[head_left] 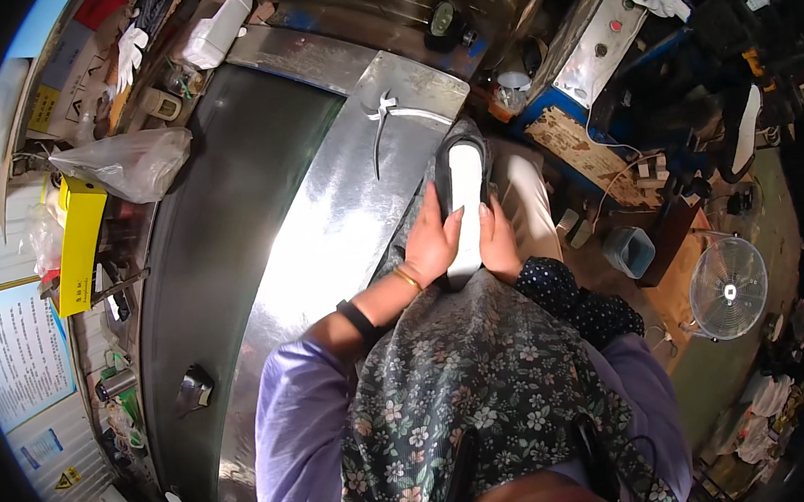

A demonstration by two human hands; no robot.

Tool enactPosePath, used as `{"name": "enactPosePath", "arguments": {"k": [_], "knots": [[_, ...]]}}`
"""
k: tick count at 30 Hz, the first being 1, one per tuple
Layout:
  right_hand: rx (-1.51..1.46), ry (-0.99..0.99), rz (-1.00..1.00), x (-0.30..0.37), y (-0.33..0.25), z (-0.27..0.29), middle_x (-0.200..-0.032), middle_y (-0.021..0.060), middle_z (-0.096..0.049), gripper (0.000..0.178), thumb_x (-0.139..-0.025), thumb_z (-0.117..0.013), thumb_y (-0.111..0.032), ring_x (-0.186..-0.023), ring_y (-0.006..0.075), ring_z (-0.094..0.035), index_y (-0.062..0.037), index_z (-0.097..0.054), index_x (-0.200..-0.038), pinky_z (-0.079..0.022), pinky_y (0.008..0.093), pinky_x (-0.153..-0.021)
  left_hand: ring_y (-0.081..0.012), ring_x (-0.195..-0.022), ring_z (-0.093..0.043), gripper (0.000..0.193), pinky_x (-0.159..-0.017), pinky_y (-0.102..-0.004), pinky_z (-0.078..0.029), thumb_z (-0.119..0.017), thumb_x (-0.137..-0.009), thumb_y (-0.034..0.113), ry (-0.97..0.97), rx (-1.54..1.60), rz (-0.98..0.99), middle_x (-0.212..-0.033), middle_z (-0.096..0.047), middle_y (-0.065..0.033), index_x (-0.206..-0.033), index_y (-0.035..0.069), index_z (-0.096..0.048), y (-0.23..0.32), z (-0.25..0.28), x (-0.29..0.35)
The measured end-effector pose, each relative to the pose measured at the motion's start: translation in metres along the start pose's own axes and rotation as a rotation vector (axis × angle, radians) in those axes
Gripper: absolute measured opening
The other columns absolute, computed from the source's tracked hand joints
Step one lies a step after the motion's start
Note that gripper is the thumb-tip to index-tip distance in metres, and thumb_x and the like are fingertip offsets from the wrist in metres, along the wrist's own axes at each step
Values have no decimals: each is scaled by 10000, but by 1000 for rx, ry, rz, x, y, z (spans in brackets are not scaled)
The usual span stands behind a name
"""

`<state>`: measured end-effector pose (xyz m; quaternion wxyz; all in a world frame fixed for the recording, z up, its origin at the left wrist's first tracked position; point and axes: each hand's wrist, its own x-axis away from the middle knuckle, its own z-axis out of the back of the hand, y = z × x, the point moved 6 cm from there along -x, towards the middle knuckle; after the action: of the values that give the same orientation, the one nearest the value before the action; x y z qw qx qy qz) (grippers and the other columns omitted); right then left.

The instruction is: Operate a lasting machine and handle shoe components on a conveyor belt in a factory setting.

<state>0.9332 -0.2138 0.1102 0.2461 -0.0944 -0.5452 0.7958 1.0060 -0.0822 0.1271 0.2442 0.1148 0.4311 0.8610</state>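
A dark shoe point(476, 136) lies lengthwise over my lap, its long white sole-shaped face point(465, 183) turned up. My left hand point(432, 239) wraps its left side, thumb against the white face. On the other side my right hand point(499, 244) grips the shoe, fingers pointing away from me. Whether the white part is an insole or the bottom of the shoe I cannot tell. Metal pincers point(384, 109) with long curved handles lie on the shiny metal bench top point(305, 231), beyond my left hand. My flowered apron point(452, 390) covers my lap at the near end of the shoe.
Left of the bench runs a dark conveyor belt point(218, 229) with a small dark shoe-like piece point(194, 390) on it. A yellow box point(82, 245) and clear plastic bag point(136, 164) stand beyond. To my right are a fan point(729, 289), a bin point(630, 252) and a button panel point(600, 49).
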Motion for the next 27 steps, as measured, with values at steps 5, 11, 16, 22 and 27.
{"name": "enactPosePath", "arguments": {"k": [5,11,16,22,27], "knots": [[-176,-72,45,-24,-14,-5,-1156,295,-605,480,-1030,-414,-340,-1094,404,-594,46,-480,-1307,-464,392,-920,-245,-1190,-518,748,-1016,-345,-409,-674,-910,285,-88,659,214,-1300,-524,-211,-1411,-107,-282,3,11,42],[-402,-450,-153,-86,-54,60,-1165,129,-650,437,-1012,-499,-312,-830,143,-665,4,-522,-1312,-519,261,-719,-216,-945,-641,742,-828,-318,-513,-741,-833,349,60,462,409,-1101,-653,-189,-1320,-111,-423,-39,74,13],[341,318,446,-134,-108,317,-1109,167,-660,278,-938,-608,-216,-880,211,-666,-25,-664,-1131,-517,321,-737,-486,-1087,-557,936,-867,-426,-511,-734,-768,245,-124,-781,-303,-1341,-432,-369,-1498,9,-198,-40,98,65],[767,801,-245,-113,-61,501,-1331,285,-451,896,-654,-745,-473,-1120,475,-520,-196,-410,-1437,-446,483,-970,-407,-1120,-590,343,-906,-391,-502,-628,-838,79,-279,-172,-104,-1294,-529,-309,-1177,25,-644,-61,72,79],[818,988,-31,-90,-63,478,-1334,272,-467,744,-671,-694,-340,-1146,465,-507,-191,-498,-1373,-430,496,-984,-240,-969,-675,267,-863,-324,-510,-636,-924,140,-8,129,29,-1032,-701,-173,-1123,-37,-650,-36,80,42]]}}
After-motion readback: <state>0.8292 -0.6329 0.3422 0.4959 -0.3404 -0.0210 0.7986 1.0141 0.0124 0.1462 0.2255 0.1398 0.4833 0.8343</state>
